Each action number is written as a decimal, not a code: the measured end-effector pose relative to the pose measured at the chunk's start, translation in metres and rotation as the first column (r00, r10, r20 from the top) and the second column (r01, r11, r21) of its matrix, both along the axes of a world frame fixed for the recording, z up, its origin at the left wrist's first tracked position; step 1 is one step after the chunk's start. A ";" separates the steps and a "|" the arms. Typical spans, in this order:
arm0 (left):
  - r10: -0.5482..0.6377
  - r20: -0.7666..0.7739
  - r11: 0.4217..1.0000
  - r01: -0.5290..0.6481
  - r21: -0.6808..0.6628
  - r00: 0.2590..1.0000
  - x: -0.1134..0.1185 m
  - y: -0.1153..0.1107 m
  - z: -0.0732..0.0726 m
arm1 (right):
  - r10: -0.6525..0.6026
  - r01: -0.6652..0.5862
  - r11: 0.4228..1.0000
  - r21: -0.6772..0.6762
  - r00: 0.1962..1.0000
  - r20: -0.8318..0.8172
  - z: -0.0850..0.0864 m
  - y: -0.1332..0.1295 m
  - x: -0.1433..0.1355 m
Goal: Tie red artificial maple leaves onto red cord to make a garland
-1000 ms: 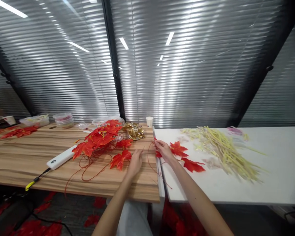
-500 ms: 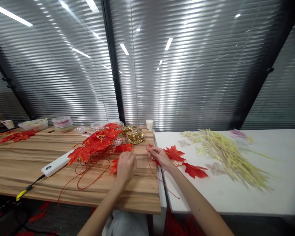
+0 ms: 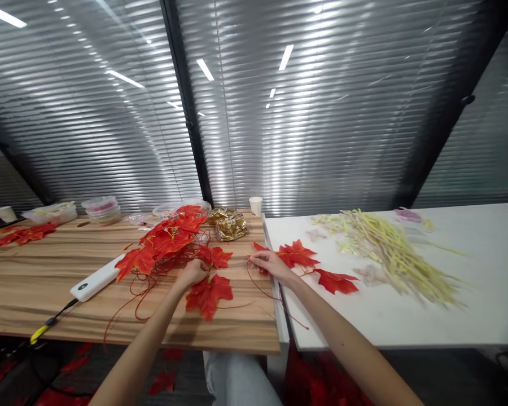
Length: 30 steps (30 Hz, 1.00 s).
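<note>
My left hand [image 3: 193, 272] is at the pile's right edge, its fingers closed; what they pinch is hidden. Touching or just beyond its fingertips lies a red maple leaf [image 3: 215, 257], and a second maple leaf [image 3: 209, 294] rests below on the wood. With thumb and finger together, my right hand [image 3: 271, 264] pinches a thin red cord [image 3: 254, 280] where the two tables meet. Around that hand are more artificial maple leaves, one large leaf [image 3: 297, 254] and another leaf [image 3: 336, 281], lying on the white table.
A heap of red leaves [image 3: 169, 237] with tangled cord lies left, beside a white power bank [image 3: 97, 279] with cable. Behind are crumpled gold wrappers [image 3: 231, 225], a paper cup [image 3: 256, 206] and plastic tubs [image 3: 103, 210]. Yellow strands [image 3: 389, 254] cover part of the white table [image 3: 491, 270].
My left hand has moved left toward the leaf pile, and the leaf under it now shows spread on the wood. My right hand stays nearly in place. The view has shifted slightly.
</note>
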<state>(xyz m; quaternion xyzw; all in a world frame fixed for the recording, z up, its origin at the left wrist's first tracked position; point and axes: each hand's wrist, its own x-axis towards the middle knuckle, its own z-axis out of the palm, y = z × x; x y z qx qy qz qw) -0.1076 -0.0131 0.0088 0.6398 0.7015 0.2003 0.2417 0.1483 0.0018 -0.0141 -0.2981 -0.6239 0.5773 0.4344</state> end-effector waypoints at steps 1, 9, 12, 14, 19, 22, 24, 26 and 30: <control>0.012 -0.016 1.000 -0.012 -0.004 1.000 -0.001 -0.003 0.001 | -0.003 0.003 1.000 0.006 1.000 0.004 -0.001 0.001 0.001; 0.018 0.404 0.959 0.098 -0.266 0.914 -0.002 -0.026 0.064 | -0.004 0.004 1.000 0.015 1.000 -0.015 -0.007 0.007 0.006; 0.009 0.419 0.949 0.124 -0.289 0.908 -0.004 -0.027 0.107 | 0.002 -0.002 1.000 0.014 1.000 0.005 -0.008 0.008 0.004; -0.038 0.479 0.974 0.141 -0.180 0.877 -0.001 -0.025 0.131 | 0.004 -0.004 1.000 0.003 1.000 0.015 -0.008 0.008 0.003; -0.241 0.543 0.955 0.297 -0.017 0.805 0.035 -0.010 0.152 | -0.063 0.063 0.998 -0.025 0.998 0.001 -0.009 0.011 0.005; -0.415 0.560 0.892 0.441 0.096 0.717 0.068 0.006 0.149 | -0.111 0.110 0.993 -0.034 0.994 -0.023 -0.010 0.013 0.008; -0.468 0.608 0.855 0.504 0.126 0.642 0.090 0.018 0.147 | -0.143 0.143 0.989 -0.030 0.989 -0.021 -0.010 0.014 0.009; -0.478 0.697 0.848 0.489 0.206 0.535 0.107 0.028 0.142 | -0.166 0.165 0.986 -0.025 0.986 -0.015 -0.011 0.016 0.008; -0.406 0.820 0.884 0.401 0.241 0.403 0.124 0.044 0.104 | -0.274 0.274 0.961 -0.025 0.962 0.001 -0.015 0.021 0.006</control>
